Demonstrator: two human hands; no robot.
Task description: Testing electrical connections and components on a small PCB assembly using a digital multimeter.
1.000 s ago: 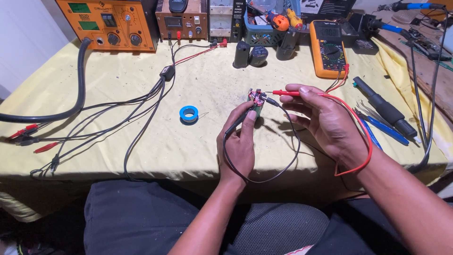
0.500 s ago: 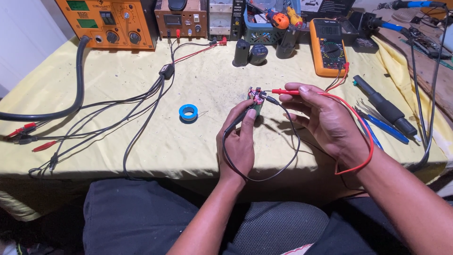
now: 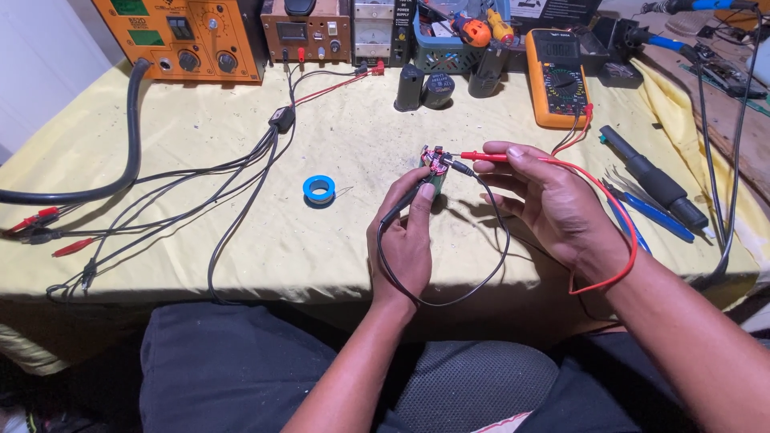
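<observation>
My left hand (image 3: 407, 240) pinched the black probe (image 3: 405, 202) against the small red-and-green circuit board (image 3: 434, 164) on the yellow tablecloth (image 3: 241, 240); my right hand (image 3: 553, 204) pinched the red probe (image 3: 485, 157), tip touching the board.

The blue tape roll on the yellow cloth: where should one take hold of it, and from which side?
Take the blue tape roll by its outer rim, coming straight down from above. It lies flat with its hole facing up, apart from the cables, so opposite sides of the ring are free.
</observation>
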